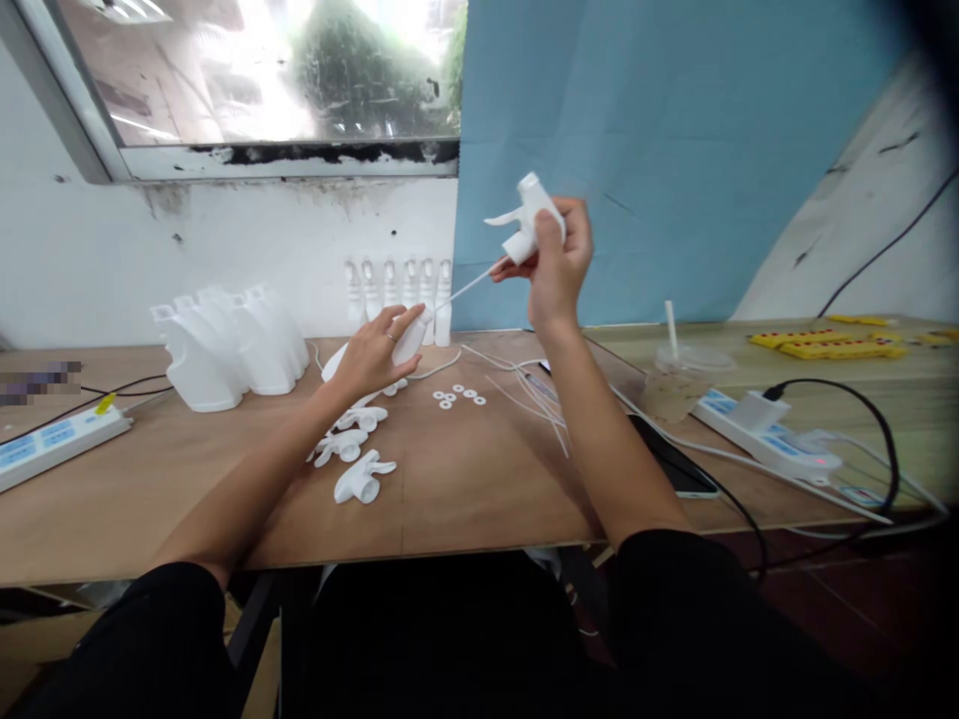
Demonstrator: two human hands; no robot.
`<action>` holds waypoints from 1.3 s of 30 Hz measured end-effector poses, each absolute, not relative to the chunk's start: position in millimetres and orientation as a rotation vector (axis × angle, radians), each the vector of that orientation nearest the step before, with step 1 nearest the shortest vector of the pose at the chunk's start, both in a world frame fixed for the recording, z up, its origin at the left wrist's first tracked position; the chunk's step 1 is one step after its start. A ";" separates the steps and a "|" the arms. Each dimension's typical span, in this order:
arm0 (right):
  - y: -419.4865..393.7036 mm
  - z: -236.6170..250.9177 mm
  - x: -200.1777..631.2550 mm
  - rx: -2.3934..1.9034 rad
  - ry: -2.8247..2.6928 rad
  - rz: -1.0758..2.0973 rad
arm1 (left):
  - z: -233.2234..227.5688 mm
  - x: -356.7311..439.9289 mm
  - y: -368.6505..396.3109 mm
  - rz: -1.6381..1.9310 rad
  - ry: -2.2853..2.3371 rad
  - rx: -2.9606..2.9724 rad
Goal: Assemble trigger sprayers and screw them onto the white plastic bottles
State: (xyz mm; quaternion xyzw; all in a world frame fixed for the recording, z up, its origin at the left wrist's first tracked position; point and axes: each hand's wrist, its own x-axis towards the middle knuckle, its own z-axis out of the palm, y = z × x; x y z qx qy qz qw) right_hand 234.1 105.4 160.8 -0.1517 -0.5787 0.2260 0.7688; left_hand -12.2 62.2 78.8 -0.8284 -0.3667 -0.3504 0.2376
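- Table (465, 489): a brown wooden top that carries everything below; places here are given relative to it.
- Bottles (232, 345): a cluster of white plastic bottles standing at the table's rear left, touching one another.
- Row of bottles (397, 290): smaller white ones standing side by side against the wall at the table's rear centre.
- Power strips: one (56, 439) at the table's left edge, another (764, 434) on the right side with a plug and black cable in it.
- Cup (678, 379): a clear lidded cup with a straw, right of the table's centre, just beside the right power strip.
- Phone (670, 459): dark, lying flat near the table's front edge, right of centre.
- Left hand (375, 350): low over the table's centre, fingers curled around a white bottle (411, 338) that lies tilted on the top.
- Right hand (558, 260): raised well above the table, closed on a spray head (528, 220) with its trigger pointing left.
- Tube (465, 288): a thin white tube running down-left from the spray head towards the held bottle's neck; whether the tip has entered cannot be told.
- Loose spray heads (360, 449): several lying on the table below the left hand.
- Loose tubes (524, 394): thin white ones scattered at the centre.
- Washers (459, 396): small white rings grouped at the centre, beside the tubes.
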 end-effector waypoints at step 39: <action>92.4 111.4 175.4 -0.422 -1.602 0.625 | 40.3 78.2 61.7 -2.324 -1.313 -2.159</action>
